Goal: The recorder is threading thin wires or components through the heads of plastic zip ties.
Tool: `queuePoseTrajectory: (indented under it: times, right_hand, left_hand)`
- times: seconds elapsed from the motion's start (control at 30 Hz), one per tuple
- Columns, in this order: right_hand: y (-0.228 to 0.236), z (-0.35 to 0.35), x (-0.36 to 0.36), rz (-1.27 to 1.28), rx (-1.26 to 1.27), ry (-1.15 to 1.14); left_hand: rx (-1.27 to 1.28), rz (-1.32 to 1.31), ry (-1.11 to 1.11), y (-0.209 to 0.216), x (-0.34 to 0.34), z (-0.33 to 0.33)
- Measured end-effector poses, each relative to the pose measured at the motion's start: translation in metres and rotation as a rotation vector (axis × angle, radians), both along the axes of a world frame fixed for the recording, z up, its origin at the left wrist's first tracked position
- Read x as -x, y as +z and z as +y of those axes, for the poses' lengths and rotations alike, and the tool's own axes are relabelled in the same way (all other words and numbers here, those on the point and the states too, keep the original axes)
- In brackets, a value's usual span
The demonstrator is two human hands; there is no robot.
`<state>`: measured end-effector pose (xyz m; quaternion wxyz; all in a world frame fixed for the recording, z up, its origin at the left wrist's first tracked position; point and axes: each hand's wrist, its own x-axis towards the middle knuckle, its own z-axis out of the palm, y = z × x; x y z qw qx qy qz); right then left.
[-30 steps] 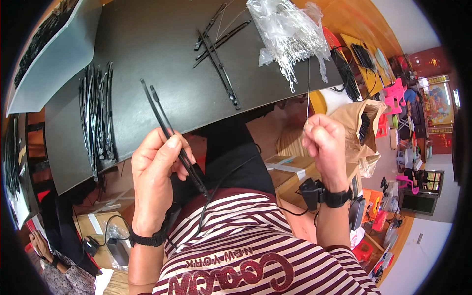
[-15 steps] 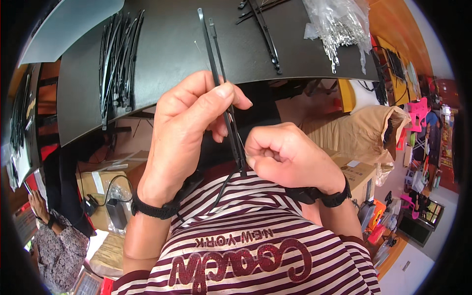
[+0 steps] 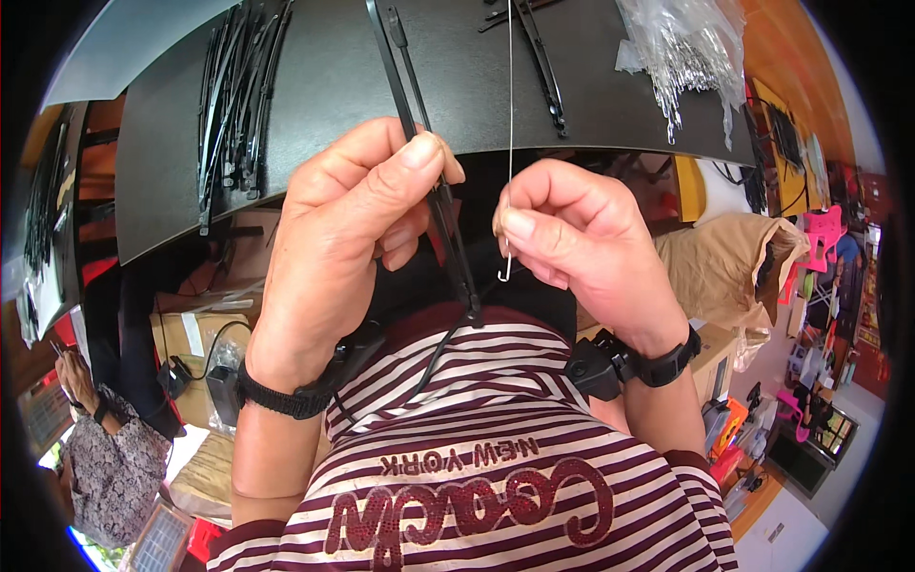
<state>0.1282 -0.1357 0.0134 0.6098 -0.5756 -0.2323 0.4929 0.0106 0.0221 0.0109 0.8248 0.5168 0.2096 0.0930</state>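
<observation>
while hands (image 3: 357, 238) pinch, table edge (image 3: 315, 214) nears.

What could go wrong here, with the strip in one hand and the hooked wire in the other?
1. The thin wire is pinched only near its hooked end by the right hand; its long free length could bend or slip.
2. The left hand grips the black strip mid-length, so its lower end may wander off the hook.
3. The hook sits close to the fingertips; a prick seems possible.
</observation>
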Motion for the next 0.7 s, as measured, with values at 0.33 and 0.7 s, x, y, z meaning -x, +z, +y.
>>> queuePoseTrajectory:
  times: [0.33,0.7]
  right_hand:
    - [-0.012,0.017,0.007,0.283,-0.153,-0.043]
    - [-0.011,0.017,0.01,0.445,-0.344,0.018]
  left_hand:
    - [-0.022,0.068,0.033,0.004,0.0,-0.006]
    - [-0.081,0.034,0.071,0.005,0.006,-0.005]
